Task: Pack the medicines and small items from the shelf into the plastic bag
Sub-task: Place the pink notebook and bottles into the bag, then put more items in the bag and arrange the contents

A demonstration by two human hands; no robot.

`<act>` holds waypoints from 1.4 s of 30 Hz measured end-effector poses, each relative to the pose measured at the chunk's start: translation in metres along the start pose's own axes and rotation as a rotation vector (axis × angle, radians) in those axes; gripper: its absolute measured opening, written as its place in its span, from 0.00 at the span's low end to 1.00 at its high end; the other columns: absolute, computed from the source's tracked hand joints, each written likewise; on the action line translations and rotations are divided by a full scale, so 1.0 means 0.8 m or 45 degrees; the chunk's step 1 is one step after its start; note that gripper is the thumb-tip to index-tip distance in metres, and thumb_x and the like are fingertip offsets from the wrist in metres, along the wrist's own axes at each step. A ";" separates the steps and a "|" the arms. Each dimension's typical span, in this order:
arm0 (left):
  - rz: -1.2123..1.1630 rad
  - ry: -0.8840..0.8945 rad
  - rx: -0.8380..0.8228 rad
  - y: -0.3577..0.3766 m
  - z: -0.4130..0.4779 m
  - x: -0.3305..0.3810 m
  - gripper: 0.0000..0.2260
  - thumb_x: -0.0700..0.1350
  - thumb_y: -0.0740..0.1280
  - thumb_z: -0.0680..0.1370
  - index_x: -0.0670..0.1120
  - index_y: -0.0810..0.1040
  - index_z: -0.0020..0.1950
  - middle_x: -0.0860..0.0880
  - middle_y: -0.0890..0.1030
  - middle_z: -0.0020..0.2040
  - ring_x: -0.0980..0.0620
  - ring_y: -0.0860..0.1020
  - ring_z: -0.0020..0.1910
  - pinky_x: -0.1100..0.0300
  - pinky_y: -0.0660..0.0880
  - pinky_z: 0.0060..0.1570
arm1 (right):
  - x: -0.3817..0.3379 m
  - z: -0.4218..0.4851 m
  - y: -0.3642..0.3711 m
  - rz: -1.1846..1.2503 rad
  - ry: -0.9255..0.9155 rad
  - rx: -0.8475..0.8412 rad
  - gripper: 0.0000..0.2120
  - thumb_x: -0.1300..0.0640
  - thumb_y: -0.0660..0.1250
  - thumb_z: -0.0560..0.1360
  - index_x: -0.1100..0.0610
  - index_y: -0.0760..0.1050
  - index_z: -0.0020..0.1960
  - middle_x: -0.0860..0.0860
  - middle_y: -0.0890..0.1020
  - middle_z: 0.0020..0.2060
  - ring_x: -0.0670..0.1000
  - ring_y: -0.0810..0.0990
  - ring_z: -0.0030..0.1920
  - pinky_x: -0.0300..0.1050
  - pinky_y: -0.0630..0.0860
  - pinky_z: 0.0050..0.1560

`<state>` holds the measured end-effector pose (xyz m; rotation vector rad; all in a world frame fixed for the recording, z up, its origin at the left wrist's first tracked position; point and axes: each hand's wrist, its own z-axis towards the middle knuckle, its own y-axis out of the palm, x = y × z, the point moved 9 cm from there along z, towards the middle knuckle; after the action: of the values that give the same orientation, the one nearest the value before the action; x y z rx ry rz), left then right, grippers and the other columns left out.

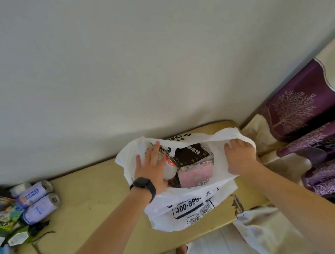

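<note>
A white plastic bag (193,209) with black print lies open on the yellow shelf (91,199). Inside it I see a black box (192,154), a pink pack (195,174) and a white round item (170,171). My left hand (152,167), with a black watch on the wrist, reaches into the bag's mouth with straight fingers resting on the items. My right hand (241,155) grips the bag's right rim, fingers curled over the plastic.
At the shelf's left end lie two lilac rolls (37,199), colourful boxes (0,214) and a small green pack (19,237). A white wall rises behind. Purple patterned curtains (318,131) hang at the right. Another white bag (262,232) sits below the shelf's front edge.
</note>
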<state>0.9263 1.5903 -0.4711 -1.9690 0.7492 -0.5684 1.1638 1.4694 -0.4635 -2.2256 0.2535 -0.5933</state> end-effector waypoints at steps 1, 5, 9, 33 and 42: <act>-0.020 0.006 0.044 0.001 -0.013 0.013 0.40 0.59 0.70 0.72 0.53 0.54 0.79 0.49 0.30 0.78 0.43 0.38 0.79 0.37 0.43 0.75 | -0.013 -0.009 -0.012 0.028 -0.037 0.091 0.28 0.54 0.66 0.72 0.54 0.66 0.71 0.55 0.69 0.65 0.57 0.68 0.67 0.54 0.68 0.66; 0.081 0.017 -0.128 0.045 -0.064 0.043 0.57 0.57 0.76 0.68 0.58 0.32 0.77 0.46 0.23 0.74 0.37 0.28 0.74 0.34 0.32 0.69 | -0.063 -0.041 -0.036 0.034 -0.286 0.361 0.22 0.60 0.63 0.73 0.54 0.68 0.67 0.56 0.72 0.63 0.58 0.67 0.64 0.52 0.68 0.62; 0.109 -0.041 -0.181 0.075 -0.087 0.029 0.57 0.59 0.74 0.68 0.61 0.25 0.73 0.46 0.19 0.71 0.35 0.23 0.70 0.33 0.30 0.68 | -0.053 -0.024 -0.022 -0.102 -0.394 0.348 0.56 0.46 0.75 0.67 0.47 0.38 0.79 0.59 0.35 0.78 0.62 0.33 0.77 0.67 0.36 0.74; -0.894 -0.723 0.342 0.120 -0.306 -0.156 0.25 0.50 0.61 0.79 0.53 0.62 0.77 0.51 0.64 0.76 0.51 0.61 0.75 0.56 0.61 0.73 | -0.351 -0.267 -0.051 1.122 -0.993 0.506 0.13 0.51 0.64 0.79 0.45 0.78 0.63 0.40 0.75 0.66 0.43 0.66 0.71 0.36 0.62 0.69; -1.030 -1.139 -0.085 0.272 -0.445 -0.288 0.29 0.51 0.59 0.79 0.52 0.53 0.80 0.48 0.55 0.80 0.47 0.52 0.79 0.51 0.54 0.76 | -0.545 -0.272 -0.026 0.494 -1.255 -0.019 0.21 0.50 0.57 0.81 0.46 0.67 0.74 0.43 0.68 0.73 0.46 0.61 0.74 0.39 0.58 0.73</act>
<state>0.4716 1.4542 -0.5170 -2.2477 -0.6103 -0.0495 0.6770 1.4991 -0.4688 -2.1308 0.1568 0.7138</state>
